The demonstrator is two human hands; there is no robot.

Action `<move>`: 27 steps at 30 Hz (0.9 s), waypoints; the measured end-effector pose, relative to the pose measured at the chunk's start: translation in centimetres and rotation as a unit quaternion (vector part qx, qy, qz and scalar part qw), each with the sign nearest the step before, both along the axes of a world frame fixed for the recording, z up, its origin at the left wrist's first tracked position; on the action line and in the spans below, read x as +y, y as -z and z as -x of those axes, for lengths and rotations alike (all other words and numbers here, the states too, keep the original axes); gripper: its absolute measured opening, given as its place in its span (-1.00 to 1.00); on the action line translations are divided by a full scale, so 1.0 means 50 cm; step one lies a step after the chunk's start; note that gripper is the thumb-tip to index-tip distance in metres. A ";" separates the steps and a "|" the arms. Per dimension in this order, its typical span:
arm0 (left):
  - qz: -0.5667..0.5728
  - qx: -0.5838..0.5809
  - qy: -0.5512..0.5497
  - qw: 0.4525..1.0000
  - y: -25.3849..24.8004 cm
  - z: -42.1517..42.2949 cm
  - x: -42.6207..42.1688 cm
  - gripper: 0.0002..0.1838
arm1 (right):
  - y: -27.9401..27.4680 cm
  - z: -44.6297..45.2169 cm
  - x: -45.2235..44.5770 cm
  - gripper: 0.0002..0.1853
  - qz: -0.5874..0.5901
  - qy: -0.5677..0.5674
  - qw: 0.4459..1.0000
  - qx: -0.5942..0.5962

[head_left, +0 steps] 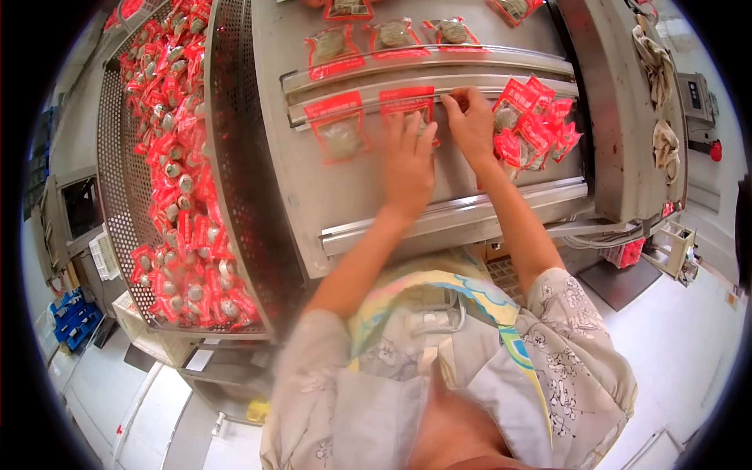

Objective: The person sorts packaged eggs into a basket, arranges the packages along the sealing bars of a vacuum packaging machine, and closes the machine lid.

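Observation:
My left hand [409, 168] lies with its fingers stretched out over a red-topped clear packet [407, 96], covering much of its lower part. My right hand [471, 129] is just right of that packet, fingers bent and pressed together at the metal sealing bar; what they pinch, if anything, is hidden. Another packet [340, 135] with a pale round item inside lies flat to the left, its red top on the bar [501, 81]. A heap of filled red packets [534, 125] sits right of my right hand.
Three packets [394, 35] lie along the far bar, with others beyond. A person's fingers [313, 2] show at the top edge. A perforated metal bin [116, 149] full of red packets stands left. Another metal bar [462, 207] runs along the near side. Cloths [666, 149] hang right.

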State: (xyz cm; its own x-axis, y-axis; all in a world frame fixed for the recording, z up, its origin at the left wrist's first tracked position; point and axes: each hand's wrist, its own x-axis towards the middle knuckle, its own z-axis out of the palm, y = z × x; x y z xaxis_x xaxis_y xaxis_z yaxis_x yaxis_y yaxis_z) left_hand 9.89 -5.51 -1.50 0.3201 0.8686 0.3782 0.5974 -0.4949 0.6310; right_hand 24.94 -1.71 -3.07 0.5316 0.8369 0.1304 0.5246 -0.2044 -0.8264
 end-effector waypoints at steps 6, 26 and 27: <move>-0.033 0.015 0.007 0.999 0.048 0.012 0.034 -0.63 | -0.035 0.038 0.093 -0.85 -0.021 -0.122 0.971 -0.204; -0.114 0.034 -0.143 0.983 -0.005 0.140 0.204 -0.76 | -0.164 -0.096 -0.193 -0.79 0.078 -0.109 0.975 -0.178; -0.187 -0.022 -0.127 0.974 -0.009 0.131 0.194 -0.80 | -0.174 -0.080 -0.197 -0.80 0.068 -0.105 0.982 -0.140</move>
